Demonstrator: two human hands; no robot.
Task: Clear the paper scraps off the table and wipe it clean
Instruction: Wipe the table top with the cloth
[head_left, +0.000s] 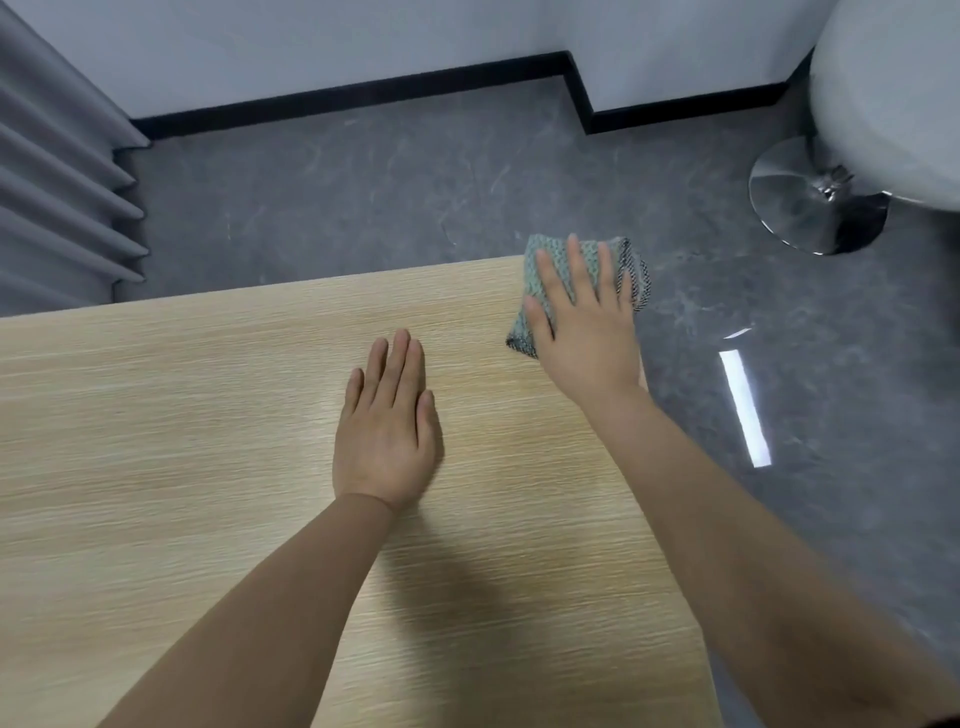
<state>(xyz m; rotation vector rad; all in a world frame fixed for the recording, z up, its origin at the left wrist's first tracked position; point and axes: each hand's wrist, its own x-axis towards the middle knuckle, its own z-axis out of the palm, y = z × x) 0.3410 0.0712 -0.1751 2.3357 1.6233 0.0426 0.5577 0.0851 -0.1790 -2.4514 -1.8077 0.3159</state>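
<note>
Green knitted cloth (582, 280) lies at the far right corner of the worktop (182, 415), about one o'clock from my left hand (387, 441), and its far edge hangs a little over the worktop edge. My right hand (584, 332) presses it flat, fingers (574, 265) straight and spread, not curled around it. My left hand rests flat on the wood, fingers straight and together, holding nothing. I see no paper scraps. I judge the next stroke must run toward seven o'clock, back over the wood.
</note>
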